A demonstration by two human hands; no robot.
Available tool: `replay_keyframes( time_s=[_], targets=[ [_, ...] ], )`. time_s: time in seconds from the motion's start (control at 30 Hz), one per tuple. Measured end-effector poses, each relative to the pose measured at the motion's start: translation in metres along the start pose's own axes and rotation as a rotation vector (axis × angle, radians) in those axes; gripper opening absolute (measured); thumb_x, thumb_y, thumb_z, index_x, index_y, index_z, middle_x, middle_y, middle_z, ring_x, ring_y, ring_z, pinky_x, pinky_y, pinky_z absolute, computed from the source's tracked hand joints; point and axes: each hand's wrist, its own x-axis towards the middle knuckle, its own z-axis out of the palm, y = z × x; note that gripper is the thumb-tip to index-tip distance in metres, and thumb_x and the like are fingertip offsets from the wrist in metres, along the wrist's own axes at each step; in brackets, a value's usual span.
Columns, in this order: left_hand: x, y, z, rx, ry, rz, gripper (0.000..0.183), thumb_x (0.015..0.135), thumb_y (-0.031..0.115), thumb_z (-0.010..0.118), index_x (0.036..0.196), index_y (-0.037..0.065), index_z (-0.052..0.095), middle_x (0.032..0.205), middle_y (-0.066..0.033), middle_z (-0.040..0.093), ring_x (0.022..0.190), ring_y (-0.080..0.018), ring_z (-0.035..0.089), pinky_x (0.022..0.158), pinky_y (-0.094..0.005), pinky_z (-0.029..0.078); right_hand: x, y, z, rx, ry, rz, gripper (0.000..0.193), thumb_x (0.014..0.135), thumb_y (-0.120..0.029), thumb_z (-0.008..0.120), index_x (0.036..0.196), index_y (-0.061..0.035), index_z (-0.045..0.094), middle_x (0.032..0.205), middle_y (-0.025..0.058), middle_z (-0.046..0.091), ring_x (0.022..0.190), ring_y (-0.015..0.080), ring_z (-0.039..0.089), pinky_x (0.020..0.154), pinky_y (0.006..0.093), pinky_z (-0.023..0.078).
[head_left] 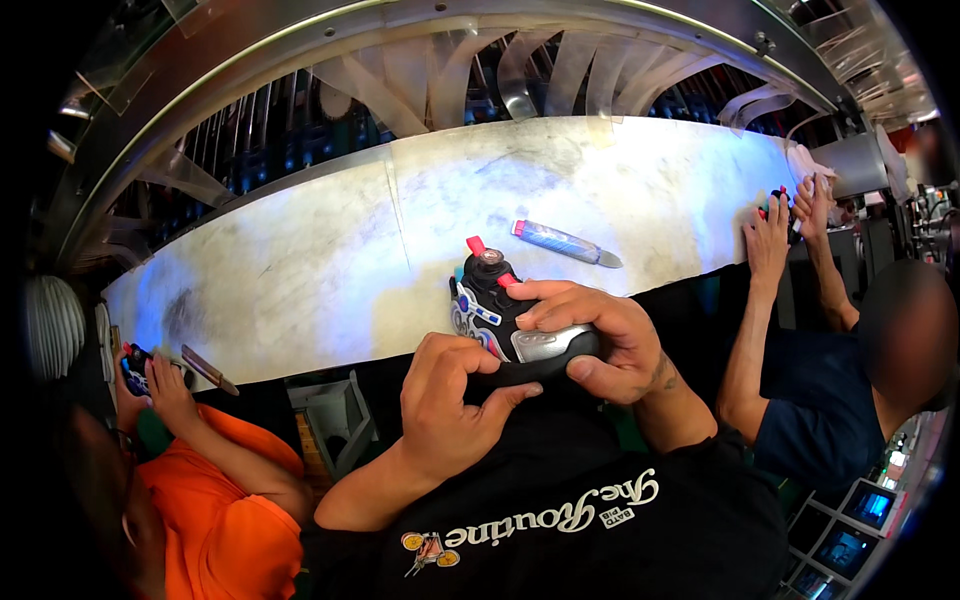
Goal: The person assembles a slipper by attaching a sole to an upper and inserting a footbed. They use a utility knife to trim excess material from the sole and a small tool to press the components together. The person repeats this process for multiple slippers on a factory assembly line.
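Observation:
A small black shoe [487,297] with a silver toe cap, red tabs and blue-and-white trim is held above the near edge of the pale worktop. Its toe points right and toward me. My right hand [625,350] wraps the toe end, with fingers over the upper and thumb by the sole edge. At the shoe's near side, my left hand [450,400] is closed, its curled fingers and thumb against the dark sole edge; whether a small piece is pinched there is hidden. Beyond the shoe lies a hand tool [560,241] with a blue-wrapped handle, a red end and a grey tip.
The long pale worktop [300,250] curves across, with clear plastic strips [520,75] hanging behind it. At left, an orange-sleeved person [225,475] handles a similar shoe near another tool [210,370]. At right, a dark-shirted person [815,410] handles one too.

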Motion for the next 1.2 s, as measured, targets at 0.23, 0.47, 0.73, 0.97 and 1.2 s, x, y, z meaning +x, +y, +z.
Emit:
replay_keyframes(
  time_s=[0.23,0.47,0.73,0.97,1.2],
  targets=[
    [0.005,0.006,0.001,0.001,-0.002,0.015,0.053,0.069,0.017,0.106,0.096,0.006,0.062,0.092,-0.0115,0.067,0.076,-0.0242,0.066,0.065,-0.0336,0.053,-0.001,0.008,-0.002,-0.007,-0.010,-0.037,0.042,0.095,-0.010,0.069,0.134,0.0065,0.068,0.136,0.0239,0.073,0.148,0.0465,0.057,0.122,0.0549,0.045],
    [0.004,0.004,0.001,0.015,0.003,-0.027,0.054,0.067,0.016,0.107,0.095,0.006,0.062,0.091,-0.0099,0.067,0.076,-0.0231,0.065,0.065,-0.0337,0.053,-0.001,0.011,-0.001,-0.058,-0.023,-0.035,0.046,0.096,-0.015,0.071,0.137,0.0062,0.067,0.138,0.0246,0.072,0.148,0.0462,0.057,0.123,0.0550,0.044],
    [0.008,-0.004,0.019,-0.018,0.022,-0.011,0.053,0.069,0.013,0.105,0.099,0.006,0.061,0.094,-0.0099,0.063,0.080,-0.0260,0.063,0.067,-0.0366,0.053,-0.004,0.019,0.000,0.027,0.091,-0.004,0.054,0.086,-0.009,0.086,0.135,0.0042,0.068,0.135,0.0245,0.073,0.144,0.0412,0.062,0.116,0.0479,0.053],
    [0.007,-0.012,0.032,0.031,0.058,0.050,0.057,0.067,0.013,0.105,0.103,0.006,0.061,0.101,-0.0119,0.062,0.085,-0.0273,0.062,0.072,-0.0372,0.053,-0.019,0.040,-0.009,0.225,0.228,0.051,0.043,0.089,-0.007,0.083,0.127,0.0033,0.066,0.126,0.0208,0.075,0.143,0.0491,0.060,0.118,0.0571,0.051],
    [0.000,-0.028,0.032,0.111,-0.017,0.060,0.050,0.071,0.010,0.101,0.100,0.006,0.061,0.098,-0.0124,0.062,0.085,-0.0310,0.061,0.070,-0.0409,0.049,-0.017,0.044,-0.006,0.307,0.301,0.081,0.042,0.086,-0.004,0.086,0.123,0.0002,0.067,0.122,0.0180,0.075,0.141,0.0474,0.063,0.118,0.0577,0.051]
  ],
)
